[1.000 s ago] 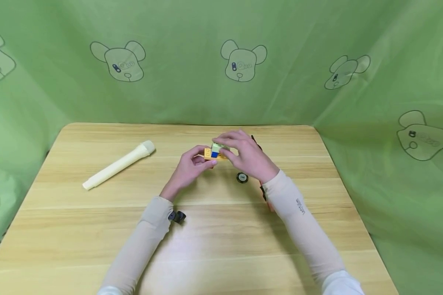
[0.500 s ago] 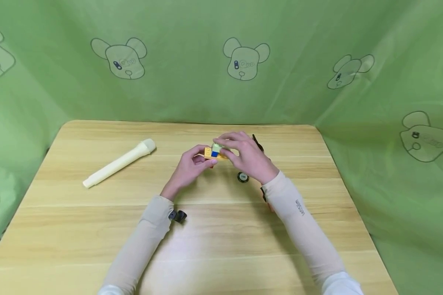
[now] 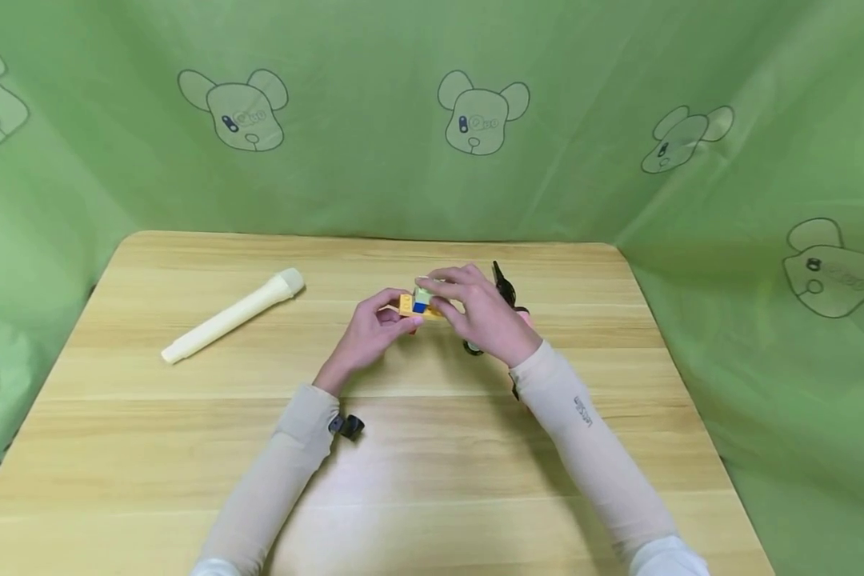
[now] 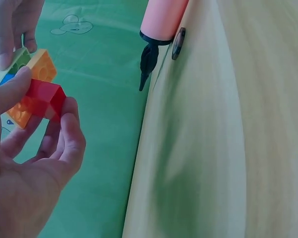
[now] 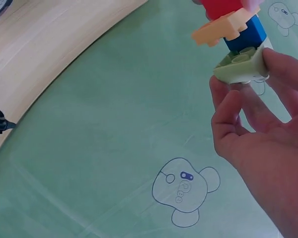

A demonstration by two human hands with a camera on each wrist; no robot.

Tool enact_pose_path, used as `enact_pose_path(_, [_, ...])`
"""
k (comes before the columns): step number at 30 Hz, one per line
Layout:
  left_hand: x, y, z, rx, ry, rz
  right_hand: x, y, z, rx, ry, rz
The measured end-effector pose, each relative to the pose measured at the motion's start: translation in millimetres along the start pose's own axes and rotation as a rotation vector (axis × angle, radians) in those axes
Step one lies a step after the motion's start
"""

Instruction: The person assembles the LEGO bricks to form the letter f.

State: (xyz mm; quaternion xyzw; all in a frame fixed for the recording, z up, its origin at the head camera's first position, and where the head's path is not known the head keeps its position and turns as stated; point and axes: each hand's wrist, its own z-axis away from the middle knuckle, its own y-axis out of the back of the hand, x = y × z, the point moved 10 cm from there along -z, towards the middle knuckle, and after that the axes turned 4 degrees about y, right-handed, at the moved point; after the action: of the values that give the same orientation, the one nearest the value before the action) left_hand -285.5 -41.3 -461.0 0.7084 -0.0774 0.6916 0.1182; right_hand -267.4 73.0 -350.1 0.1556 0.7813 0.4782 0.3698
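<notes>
In the head view both hands meet above the far middle of the table, on a small stack of toy building bricks. My left hand [image 3: 363, 332] grips the red brick [image 4: 44, 96] on the underside of the stack, thumb on one side and fingers on the other. An orange brick [image 5: 216, 30] lies across the red one, and a blue brick [image 5: 251, 35] sits on the orange. Outermost is a light green brick [image 5: 241, 69], tilted against the blue one in the right wrist view. My right hand [image 3: 484, 316] pinches that green brick between thumb and fingertips.
A cream microphone-shaped stick [image 3: 230, 317] lies at the left of the wooden table [image 3: 418, 480]. Near the right hand are a black round chip [image 4: 178, 43] and a pink tube [image 4: 164, 20] with a black tapered nozzle [image 4: 149, 62]. Green printed curtain [image 3: 360, 160] surrounds the table.
Both hands keep their hold on the bricks. The right hand and forearm have dropped slightly, so the chip is now partly covered and more of the black nozzle and pink tube shows.
</notes>
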Motion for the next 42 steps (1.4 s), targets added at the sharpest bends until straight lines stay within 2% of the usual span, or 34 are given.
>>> enact_pose_path(6, [-3.9, 0.7, -0.3, -0.012, 0.029, 0.009, 5.1, -10.3, -1.4, -0.041, -0.007, 0.001])
enact_pose_path(12, [-1.7, 3.8, -1.7, -0.003, 0.021, 0.036, 3.8, -17.9, -8.2, -0.059, 0.038, 0.117])
enact_pose_path(19, [-1.3, 12.5, -3.1, 0.060, 0.039, -0.052, 12.6, -32.8, -13.7, -0.075, 0.012, 0.192])
enact_pose_path(23, [-3.2, 16.6, -3.7, 0.095, 0.056, -0.065, 15.8, -40.5, -17.4, -0.071, 0.011, 0.224])
enact_pose_path(29, [-9.6, 19.7, -1.5, 0.107, 0.087, -0.115, 18.7, -50.0, -21.9, -0.085, 0.012, 0.244])
enact_pose_path(35, [-24.7, 26.4, -0.1, 0.081, 0.138, -0.166, 30.8, -67.8, -23.1, -0.143, -0.036, 0.185])
enact_pose_path(42, [-31.3, 36.6, -0.9, 0.094, 0.122, -0.179, 46.7, -104.2, -17.6, -0.295, -0.147, 0.060])
